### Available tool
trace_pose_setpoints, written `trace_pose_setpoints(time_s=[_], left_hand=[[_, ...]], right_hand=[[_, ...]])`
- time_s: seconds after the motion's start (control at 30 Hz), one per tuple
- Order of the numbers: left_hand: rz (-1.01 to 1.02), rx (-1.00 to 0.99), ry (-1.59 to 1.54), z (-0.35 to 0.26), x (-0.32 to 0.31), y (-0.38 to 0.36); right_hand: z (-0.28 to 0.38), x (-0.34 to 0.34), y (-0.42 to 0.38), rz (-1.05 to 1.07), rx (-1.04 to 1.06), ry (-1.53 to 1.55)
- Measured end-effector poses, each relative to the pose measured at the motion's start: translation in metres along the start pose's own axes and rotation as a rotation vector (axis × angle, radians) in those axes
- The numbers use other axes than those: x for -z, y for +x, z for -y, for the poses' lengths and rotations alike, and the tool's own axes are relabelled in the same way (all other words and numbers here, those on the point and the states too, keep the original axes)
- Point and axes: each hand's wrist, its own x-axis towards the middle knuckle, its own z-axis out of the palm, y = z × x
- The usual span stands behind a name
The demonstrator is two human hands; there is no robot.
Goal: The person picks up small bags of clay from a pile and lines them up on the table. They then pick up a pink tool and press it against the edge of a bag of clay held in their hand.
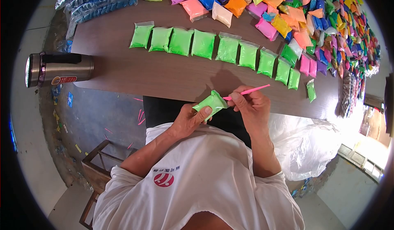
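My left hand [189, 120] is closed round a small clear packet of bright green clay-like material [211, 102], held just off the table's near edge. A slim pink plastic stick [255, 89], like a modelling tool, is pinched in my right hand [251, 106]. The stick's left end reaches the top edge of the packet; whether it goes inside is hard to see. Beyond my hands, several similar green packets [203, 43] lie in a row across the brown table [135, 72]. One more green packet [311, 90] lies apart at the right.
A big heap of many-coloured packets [287, 16] covers the far right. Stacked plastic-wrapped bundles [100, 2] stand at the far left, above a steel thermos [61, 70] on its side. Pink sticks [140, 116] lie on the floor near a wooden stool [96, 158]. Clear plastic sheeting [301, 148] hangs at right.
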Motion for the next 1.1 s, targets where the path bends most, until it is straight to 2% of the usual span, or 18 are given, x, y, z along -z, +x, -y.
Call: trace_pose_setpoints(time_s=[0.6, 1.1], left_hand=[[-0.034, -0.013, -0.055, -0.0027, -0.0029, 0.0000], [0.009, 0.002, -0.031, 0.0012, 0.0009, 0.0005]], right_hand=[[0.0032, -0.0039, -0.0016, -0.006, -0.052, -0.020], [0.0017, -0.0074, -0.0028, 0.005, -0.005, -0.061]])
